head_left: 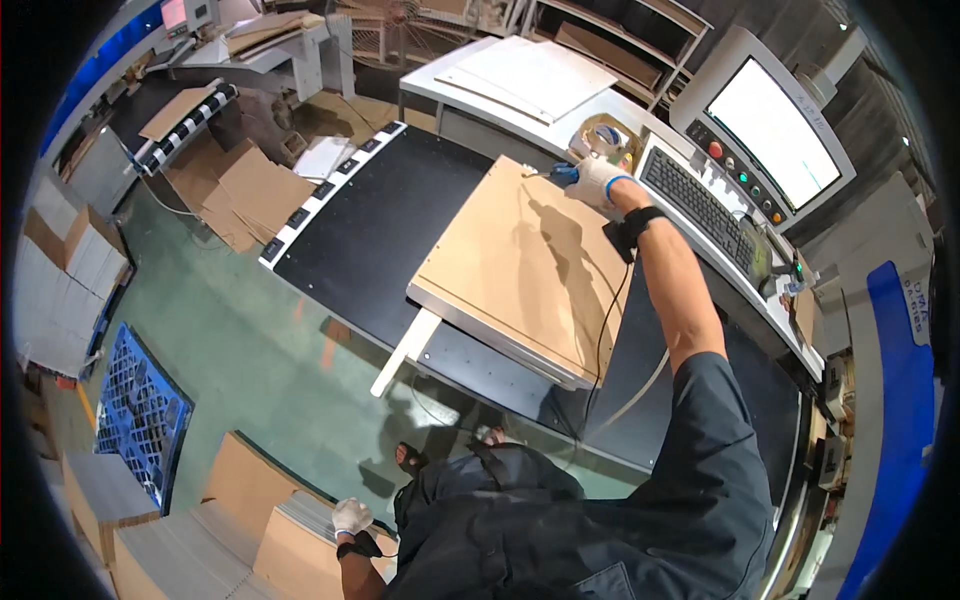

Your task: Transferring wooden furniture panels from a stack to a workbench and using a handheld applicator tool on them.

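The panel (530, 265), tan and broad, lies flat on the black table (340, 245), from the centre of the view toward one o'clock, with its nearer long edge facing seven o'clock. The right hand (597, 183), gloved in white with a blue cuff, is at one to two o'clock, its fingers wrapped around a blue tool (564, 174) over the panel's far end; the tool's thin tip points toward nine o'clock. A black band (634, 229) circles that wrist, and a dark cable (600, 345) hangs from it toward six o'clock, crossing the panel's right side. The left hand (352, 517), also gloved, is down at seven o'clock, at the edge of a stack (300, 545) of boards; whether it grips one I cannot tell. A pale strip (405, 352) juts from the panel's near edge toward seven o'clock, its end beyond the table edge. At two o'clock stand a keyboard (700, 212) and, beyond it, a lit monitor (775, 135). White sheets (530, 78) lie on a white table (422, 76) near twelve o'clock. Cardboard (255, 195) lies on the floor at ten o'clock, and a blue pallet (145, 410) leans between eight and nine.
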Demonstrator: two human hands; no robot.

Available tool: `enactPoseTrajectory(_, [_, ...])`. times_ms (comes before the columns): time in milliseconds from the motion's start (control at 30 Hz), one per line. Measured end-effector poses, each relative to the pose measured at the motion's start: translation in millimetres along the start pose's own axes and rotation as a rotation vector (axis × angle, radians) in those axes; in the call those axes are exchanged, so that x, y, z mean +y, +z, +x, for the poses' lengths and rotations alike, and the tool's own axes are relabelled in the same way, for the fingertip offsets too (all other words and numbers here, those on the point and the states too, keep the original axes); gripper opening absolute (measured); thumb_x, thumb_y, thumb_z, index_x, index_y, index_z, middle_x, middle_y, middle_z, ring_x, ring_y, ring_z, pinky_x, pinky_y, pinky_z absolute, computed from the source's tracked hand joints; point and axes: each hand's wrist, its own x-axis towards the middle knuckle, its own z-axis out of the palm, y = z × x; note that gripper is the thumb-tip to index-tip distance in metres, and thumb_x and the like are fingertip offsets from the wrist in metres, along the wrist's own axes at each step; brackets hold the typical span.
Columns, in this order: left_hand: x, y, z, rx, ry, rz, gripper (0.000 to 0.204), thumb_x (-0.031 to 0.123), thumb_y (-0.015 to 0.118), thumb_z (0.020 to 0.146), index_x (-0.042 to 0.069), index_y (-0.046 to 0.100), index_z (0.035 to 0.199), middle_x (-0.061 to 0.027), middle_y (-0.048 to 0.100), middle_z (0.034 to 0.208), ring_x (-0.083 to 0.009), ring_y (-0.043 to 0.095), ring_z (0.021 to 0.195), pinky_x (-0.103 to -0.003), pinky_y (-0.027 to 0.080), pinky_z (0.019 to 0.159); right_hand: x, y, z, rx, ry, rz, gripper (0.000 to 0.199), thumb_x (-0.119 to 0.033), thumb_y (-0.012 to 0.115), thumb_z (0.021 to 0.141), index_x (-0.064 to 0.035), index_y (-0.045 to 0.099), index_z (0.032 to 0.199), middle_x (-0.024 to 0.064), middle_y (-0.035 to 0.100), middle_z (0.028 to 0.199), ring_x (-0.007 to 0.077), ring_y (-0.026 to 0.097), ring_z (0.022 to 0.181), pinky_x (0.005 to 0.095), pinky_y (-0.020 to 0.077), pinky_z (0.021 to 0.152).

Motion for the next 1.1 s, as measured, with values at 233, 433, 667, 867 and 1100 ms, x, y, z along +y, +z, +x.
enactPoseTrajectory(233, [-58.1, 21.9, -44.0, -0.128, -0.767, -0.801, 0.039, 0.04, 0.057, 0.105, 0.014, 0.061, 0.134, -0.0195, 0.069, 0.114, -0.0288, 0.067, 0.093, -0.047, 0.057, 0.075, 121.7, 9.1, -74.6, -0.16, 0.297, -0.133, 0.046, -0.032, 0.073, 0.073, 0.0095, 0.072, 0.093, 0.0218, 0.07, 0.075, 0.0296, 0.07, 0.067, 0.0432, 0.054, 0.062])
enactPoseTrajectory(433, [-77.5, 9.1, -32.4, -0.694, 0.235, 1.132, 0.037, 0.032, 0.039, 0.109, 0.009, 0.066, 0.12, -0.012, 0.073, 0.113, -0.033, 0.068, 0.103, -0.052, 0.054, 0.082, 58.5, -14.0, -239.6, -0.344, 0.411, -0.052, 0.043, -0.032, 0.075, 0.074, 0.0051, 0.073, 0.096, 0.0153, 0.067, 0.067, 0.0257, 0.068, 0.058, 0.0414, 0.0521, 0.054])
enactPoseTrajectory(667, [-12.2, -65.5, 69.8, -0.482, 0.919, 1.41, 0.022, 0.043, 0.062, 0.09, 0.029, 0.077, 0.098, 0.0031, 0.071, 0.093, -0.0213, 0.065, 0.101, -0.043, 0.051, 0.085, -10.5, -29.0, -334.3, -0.544, 0.408, 0.218, 0.028, -0.026, 0.077, 0.085, -0.0018, 0.073, 0.099, 0.0082, 0.066, 0.067, 0.0173, 0.065, 0.059, 0.0355, 0.052, 0.059])
enactPoseTrajectory(867, [21.7, -71.7, 26.2, -0.115, 0.559, 0.503, 0.032, 0.036, 0.053, 0.096, 0.013, 0.066, 0.114, -0.0091, 0.066, 0.099, -0.0291, 0.063, 0.093, -0.045, 0.054, 0.078, -83.2, 47.3, -269.5, -0.089, -0.015, 0.421, 0.027, -0.027, 0.073, 0.088, -0.0035, 0.071, 0.101, 0.022, 0.067, 0.073, 0.04, 0.068, 0.07, 0.0462, 0.0544, 0.067])
enactPoseTrajectory(1100, [82.2, 0.8, -101.5, -0.028, -0.296, -0.403, 0.034, 0.039, 0.067, 0.084, 0.006, 0.069, 0.094, -0.0126, 0.073, 0.098, -0.0339, 0.069, 0.092, -0.044, 0.056, 0.08, -208.0, 123.4, -207.7, 0.153, -0.205, 0.705, 0.033, -0.035, 0.072, 0.092, -0.0057, 0.067, 0.107, 0.0262, 0.07, 0.084, 0.0475, 0.069, 0.085, 0.0539, 0.0538, 0.074])
